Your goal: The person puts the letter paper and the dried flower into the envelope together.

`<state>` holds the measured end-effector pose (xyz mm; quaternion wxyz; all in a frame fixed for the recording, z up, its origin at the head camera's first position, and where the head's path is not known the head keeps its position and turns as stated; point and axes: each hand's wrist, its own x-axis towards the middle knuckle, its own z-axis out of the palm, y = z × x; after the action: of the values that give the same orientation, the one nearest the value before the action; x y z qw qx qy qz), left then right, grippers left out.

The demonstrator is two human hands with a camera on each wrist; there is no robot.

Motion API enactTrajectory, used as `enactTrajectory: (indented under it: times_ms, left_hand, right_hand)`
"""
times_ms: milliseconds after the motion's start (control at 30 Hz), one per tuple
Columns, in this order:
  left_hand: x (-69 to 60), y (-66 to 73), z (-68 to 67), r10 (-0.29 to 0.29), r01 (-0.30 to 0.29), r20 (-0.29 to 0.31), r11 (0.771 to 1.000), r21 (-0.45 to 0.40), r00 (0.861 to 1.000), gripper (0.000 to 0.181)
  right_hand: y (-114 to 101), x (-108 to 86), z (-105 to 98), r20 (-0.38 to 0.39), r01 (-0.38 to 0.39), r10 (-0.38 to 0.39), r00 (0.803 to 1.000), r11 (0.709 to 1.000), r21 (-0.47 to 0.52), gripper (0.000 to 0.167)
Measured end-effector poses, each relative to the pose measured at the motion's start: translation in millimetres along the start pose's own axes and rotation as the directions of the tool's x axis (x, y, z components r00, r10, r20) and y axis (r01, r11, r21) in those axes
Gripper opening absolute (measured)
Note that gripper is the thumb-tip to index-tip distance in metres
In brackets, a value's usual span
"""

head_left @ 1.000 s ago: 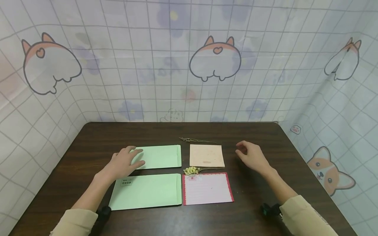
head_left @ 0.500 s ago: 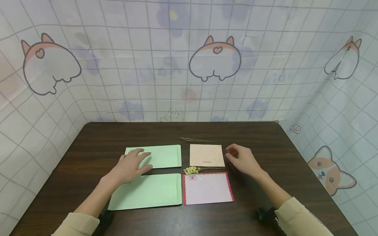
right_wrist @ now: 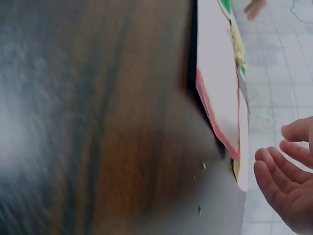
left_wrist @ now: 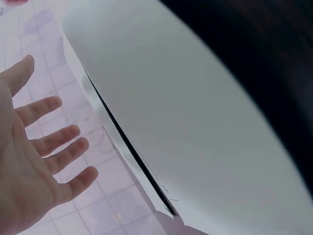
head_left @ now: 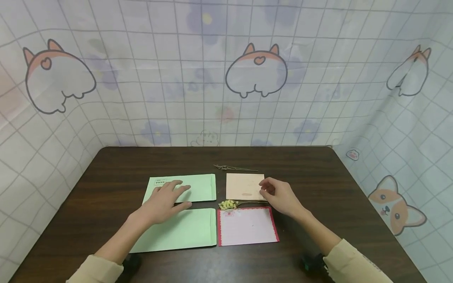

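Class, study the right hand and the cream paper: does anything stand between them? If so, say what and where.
Nothing visible stands between the right hand and the cream paper: in the head view, the hand overlaps the paper's right edge. The yellow flower lies along the paper's near edge, not between them.

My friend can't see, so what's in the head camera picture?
A person's left hand hovers over two green envelopes, the right hand by cream paper, on a dark table. Nearby: a yellow flower, a red-edged sheet, a thin sprig.
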<state>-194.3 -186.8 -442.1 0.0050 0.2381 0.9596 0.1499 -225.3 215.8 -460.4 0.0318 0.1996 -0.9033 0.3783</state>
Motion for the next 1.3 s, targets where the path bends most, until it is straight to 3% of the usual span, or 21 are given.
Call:
enactTrajectory:
  times_ms: [367,633,800,1100,1300]
  left_hand:
    - [-1.7,10.1,3.1,0.023,-0.022,0.027,0.999,-0.023,0.999,0.061]
    - [-6.9,19.6,3.9,0.005,-0.005,0.028,1.000,-0.010,1.000,0.061]
    - [-11.1,25.6,5.9,0.003,-0.003,0.011,1.000,0.001,1.000,0.063]
    - [-17.9,32.5,7.4,0.008,-0.007,0.078,1.000,-0.006,0.997,0.070]
    - [-23.6,36.4,8.6,0.012,-0.011,0.115,1.000,-0.005,0.993,0.076]
  right_hand:
    - [-15.6,-1.7,18.3,0.019,0.028,-0.030,0.999,0.997,0.067,0.022]
    - [-29.8,-3.9,31.2,0.078,0.035,-0.042,0.996,0.995,0.092,0.020]
    - [-41.8,-6.3,40.1,0.117,0.028,-0.047,0.992,0.987,0.159,0.019]
    - [-54.4,-8.4,54.4,0.205,-0.079,0.016,0.979,0.950,0.302,0.022]
    - [-62.1,-6.9,62.4,0.269,-0.161,0.050,0.962,0.897,0.411,0.025]
